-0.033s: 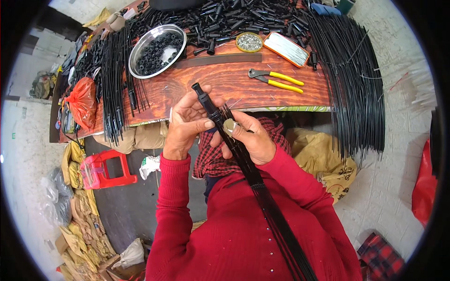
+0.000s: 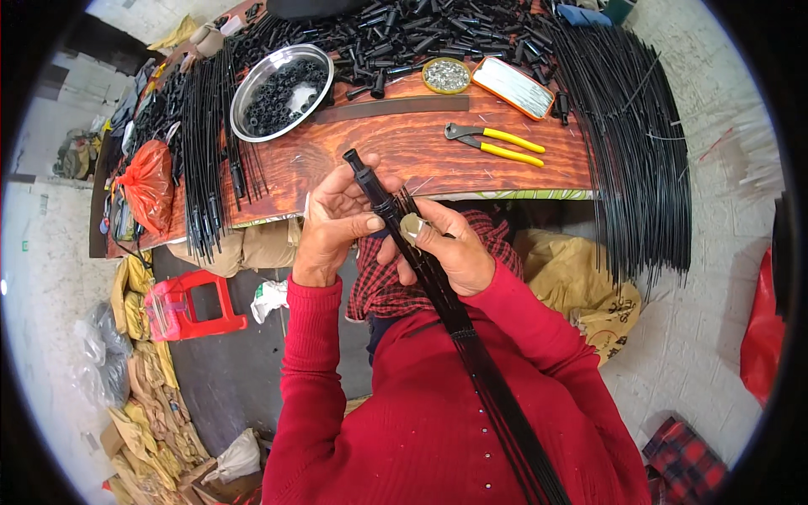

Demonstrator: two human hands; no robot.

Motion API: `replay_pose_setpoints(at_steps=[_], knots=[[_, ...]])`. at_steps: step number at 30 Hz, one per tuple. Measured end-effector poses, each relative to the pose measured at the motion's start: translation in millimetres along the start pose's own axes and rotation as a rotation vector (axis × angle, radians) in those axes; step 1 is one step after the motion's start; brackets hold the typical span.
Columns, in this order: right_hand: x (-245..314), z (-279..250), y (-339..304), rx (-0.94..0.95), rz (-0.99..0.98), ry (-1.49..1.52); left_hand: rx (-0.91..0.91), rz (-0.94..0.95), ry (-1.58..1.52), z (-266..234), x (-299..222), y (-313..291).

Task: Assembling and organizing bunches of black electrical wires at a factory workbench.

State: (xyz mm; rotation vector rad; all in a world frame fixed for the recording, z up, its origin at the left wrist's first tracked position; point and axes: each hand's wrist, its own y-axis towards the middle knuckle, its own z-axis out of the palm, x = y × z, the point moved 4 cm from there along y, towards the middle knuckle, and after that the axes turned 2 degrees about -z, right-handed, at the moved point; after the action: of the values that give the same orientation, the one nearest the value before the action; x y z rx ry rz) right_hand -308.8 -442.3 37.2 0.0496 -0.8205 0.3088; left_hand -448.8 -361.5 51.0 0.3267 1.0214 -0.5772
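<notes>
Both of my hands hold a bundle of thin black ribs [image 2: 454,324], which looks like a folded umbrella frame and runs down across my red sweater. At its upper end is a stepped black plastic tube [image 2: 368,179]. My left hand [image 2: 331,220] is closed around that tube, its thumb pressed on the lower collar. Just below, my right hand [image 2: 454,246] pinches the ribs near the collar. A beige wrap [image 2: 411,225] covers its thumb tip. Some fingers of both hands are hidden behind the bundle.
On the wooden table [image 2: 370,143] lie yellow-handled pliers [image 2: 495,143], a steel bowl [image 2: 238,118] of black rings, a round dish [image 2: 446,76] of small silver pieces, and an orange-rimmed tray [image 2: 513,88]. Long black rods [image 2: 640,151] overhang the right edge. A red stool [image 2: 198,307] stands lower left.
</notes>
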Motion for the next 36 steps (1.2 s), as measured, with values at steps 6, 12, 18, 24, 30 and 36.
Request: replay_pose_setpoints(at_steps=[6, 12, 18, 24, 30, 36], knots=[[1.5, -3.8, 2.9, -0.005, 0.026, 0.046, 0.025, -0.012, -0.026, -9.3, 12.0, 9.3], [-0.2, -22.0, 18.4, -0.076, -0.005, 0.168, -0.075, 0.022, 0.079, 11.7, 9.9, 19.0], [24.7, -63.6, 51.1, -0.245, -0.137, 0.101, -0.023, 0.146, 0.123, 25.4, -8.5, -3.1], [45.4, -38.5, 81.8, -0.367, -0.299, -0.115, -0.028, 0.365, 0.735, 64.0, -25.0, -36.2], [38.4, -15.4, 86.8, -0.322, -0.458, -0.229, -0.441, 0.531, 1.092, 72.9, -1.3, -23.9], [45.1, 16.1, 80.2, -0.313, -0.691, -0.499, -0.457, 0.570, 0.606, 48.7, -24.2, 8.7]])
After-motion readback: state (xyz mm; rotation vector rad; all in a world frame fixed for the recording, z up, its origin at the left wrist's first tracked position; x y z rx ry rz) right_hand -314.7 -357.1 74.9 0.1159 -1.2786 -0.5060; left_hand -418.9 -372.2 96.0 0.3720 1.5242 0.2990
